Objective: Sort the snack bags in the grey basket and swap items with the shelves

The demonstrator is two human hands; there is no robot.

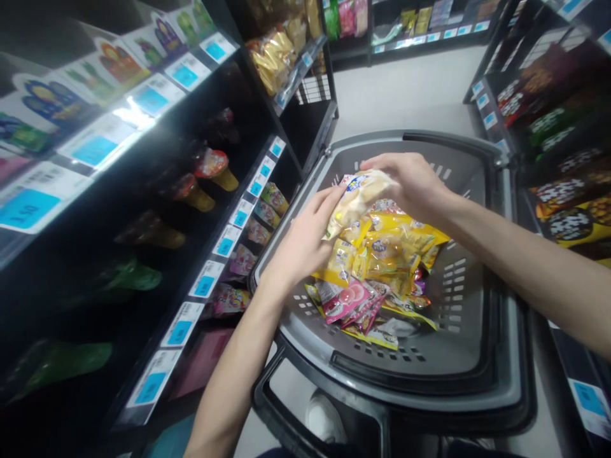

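Between my two hands is a cream-coloured snack packet (363,194) with a blue logo, held over the grey shopping basket (470,356). My left hand (308,238) grips its near left side, fingers laid along the wrapper. At its far right edge, my right hand (413,181) has its fingers curled round the packet, the fingertips partly hidden. Below lie several yellow snack packets (386,248) in a heap inside the basket. Nearer to me in the basket is a pink packet (351,299), among other small colourful packets.
Shelves with blue-and-white price tags (155,385) run along the left, holding cone-shaped packs (214,166). Dark bagged snacks (568,191) fill the shelf on the right. The basket's black handle (281,407) hangs at the near side, above a white shoe (324,416). Pale floor (401,95) lies beyond.
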